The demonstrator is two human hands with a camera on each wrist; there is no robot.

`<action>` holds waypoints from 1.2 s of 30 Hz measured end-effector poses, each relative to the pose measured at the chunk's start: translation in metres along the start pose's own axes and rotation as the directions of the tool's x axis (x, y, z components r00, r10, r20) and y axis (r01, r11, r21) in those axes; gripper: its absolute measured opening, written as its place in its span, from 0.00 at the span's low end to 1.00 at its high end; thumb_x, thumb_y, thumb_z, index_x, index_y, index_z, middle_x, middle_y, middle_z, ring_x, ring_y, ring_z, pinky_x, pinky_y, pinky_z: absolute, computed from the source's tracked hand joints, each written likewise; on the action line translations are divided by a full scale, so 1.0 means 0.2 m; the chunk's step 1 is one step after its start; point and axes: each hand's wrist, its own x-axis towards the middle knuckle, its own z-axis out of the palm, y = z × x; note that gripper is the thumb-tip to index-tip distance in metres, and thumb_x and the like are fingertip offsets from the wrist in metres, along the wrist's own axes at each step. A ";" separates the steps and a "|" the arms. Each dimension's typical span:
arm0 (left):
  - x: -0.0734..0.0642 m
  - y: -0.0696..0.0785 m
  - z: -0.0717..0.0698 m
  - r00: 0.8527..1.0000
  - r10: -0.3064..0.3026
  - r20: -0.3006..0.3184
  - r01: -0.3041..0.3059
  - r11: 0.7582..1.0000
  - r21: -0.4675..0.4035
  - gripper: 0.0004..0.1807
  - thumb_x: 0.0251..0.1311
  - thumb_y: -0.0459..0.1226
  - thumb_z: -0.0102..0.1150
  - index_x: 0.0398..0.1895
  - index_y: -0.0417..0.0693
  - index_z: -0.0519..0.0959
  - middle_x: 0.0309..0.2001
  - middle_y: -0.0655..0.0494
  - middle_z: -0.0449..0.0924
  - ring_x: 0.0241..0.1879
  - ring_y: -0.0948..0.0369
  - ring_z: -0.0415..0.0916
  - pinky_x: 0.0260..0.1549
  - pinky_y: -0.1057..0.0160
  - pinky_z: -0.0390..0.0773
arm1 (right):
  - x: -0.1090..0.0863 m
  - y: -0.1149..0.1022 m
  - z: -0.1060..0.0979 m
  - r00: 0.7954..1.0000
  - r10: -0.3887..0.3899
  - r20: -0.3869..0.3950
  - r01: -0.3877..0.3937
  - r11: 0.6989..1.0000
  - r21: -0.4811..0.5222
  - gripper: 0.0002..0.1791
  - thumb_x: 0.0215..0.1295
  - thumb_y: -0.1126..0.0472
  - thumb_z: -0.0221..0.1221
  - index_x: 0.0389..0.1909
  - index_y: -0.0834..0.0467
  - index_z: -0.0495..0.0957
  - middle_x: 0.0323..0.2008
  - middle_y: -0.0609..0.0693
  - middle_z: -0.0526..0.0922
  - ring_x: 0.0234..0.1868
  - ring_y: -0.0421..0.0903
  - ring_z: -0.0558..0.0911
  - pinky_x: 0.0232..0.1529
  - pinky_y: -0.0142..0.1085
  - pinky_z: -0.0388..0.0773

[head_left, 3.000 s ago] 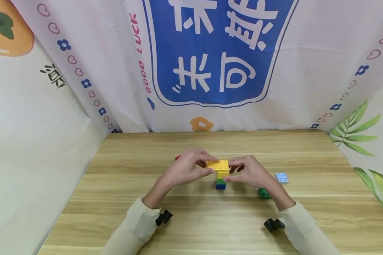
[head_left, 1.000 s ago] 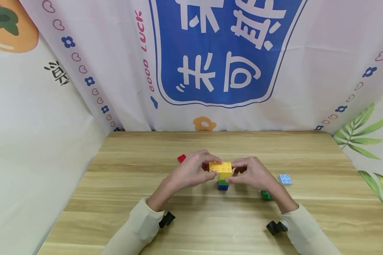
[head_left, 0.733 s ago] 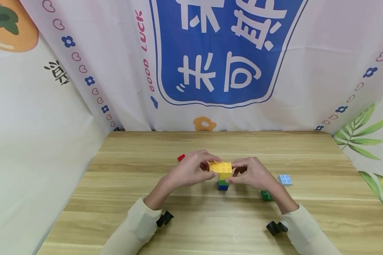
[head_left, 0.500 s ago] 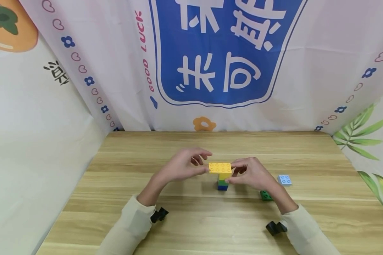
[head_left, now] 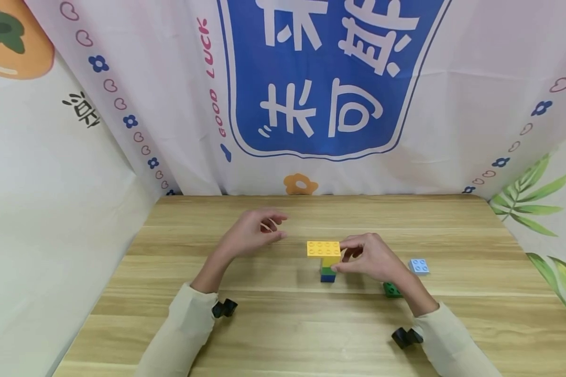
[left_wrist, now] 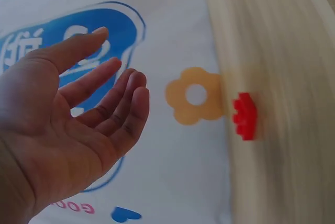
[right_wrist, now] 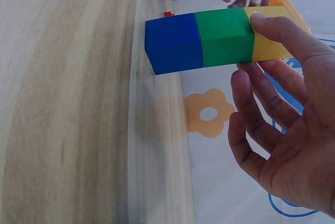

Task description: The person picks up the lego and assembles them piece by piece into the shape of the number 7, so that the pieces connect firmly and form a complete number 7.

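Yellow plastic tops the small tower (head_left: 328, 271) near the middle of the table (head_left: 283, 330): a long brick (head_left: 323, 248) with two rows of studs, its right end over the yellow block (right_wrist: 267, 49) and the rest jutting out to the person's left with nothing beneath. Under the yellow block come the green block (right_wrist: 225, 38) and, at the foot, the blue block (right_wrist: 174, 45), all in one straight upright column. Whether that foot touches the wood or hangs just above it is hard to tell from these angles.

The right hand (head_left: 370, 256) pinches the yellow block, thumb on the near side and fingertips behind. The left hand (head_left: 250, 233) is well apart from the tower, fingers loosely bent and thumb spread away, holding nothing.

The pieces should be light, stiff and hard to break, smooth on the sides but not very slippery. The joints look like the weak point, and the long brick's free end would probably act as a lever if pushed down. The sides of the column make the best hold, low on the green block or blue block for steadiness; for the long brick, pinch its edges above the column.
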 end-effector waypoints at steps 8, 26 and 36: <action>0.02 -0.13 0.00 0.999 -0.050 0.016 0.049 0.998 0.032 0.22 0.68 0.36 0.72 0.62 0.38 0.84 0.58 0.37 0.86 0.49 0.51 0.88 0.50 0.54 0.89 | 0.00 0.01 0.00 1.000 -0.009 0.000 0.009 1.000 0.002 0.23 0.59 0.50 0.80 0.53 0.56 0.91 0.42 0.48 0.92 0.36 0.42 0.84 0.37 0.31 0.83; 0.04 -0.31 0.04 0.971 -0.239 -0.023 0.239 0.969 0.055 0.24 0.66 0.35 0.70 0.64 0.34 0.81 0.56 0.38 0.87 0.53 0.45 0.86 0.55 0.48 0.87 | 0.01 0.01 0.00 1.000 0.000 0.012 0.000 1.000 0.022 0.24 0.59 0.51 0.80 0.54 0.57 0.91 0.43 0.48 0.91 0.37 0.43 0.84 0.37 0.30 0.83; 0.08 -0.34 0.08 0.960 -0.281 -0.006 0.278 0.946 0.168 0.29 0.63 0.38 0.76 0.64 0.34 0.81 0.54 0.40 0.87 0.56 0.47 0.85 0.59 0.47 0.85 | 0.00 0.01 0.01 1.000 -0.001 0.005 0.001 1.000 0.019 0.24 0.59 0.51 0.80 0.54 0.57 0.90 0.43 0.48 0.92 0.36 0.42 0.85 0.37 0.30 0.83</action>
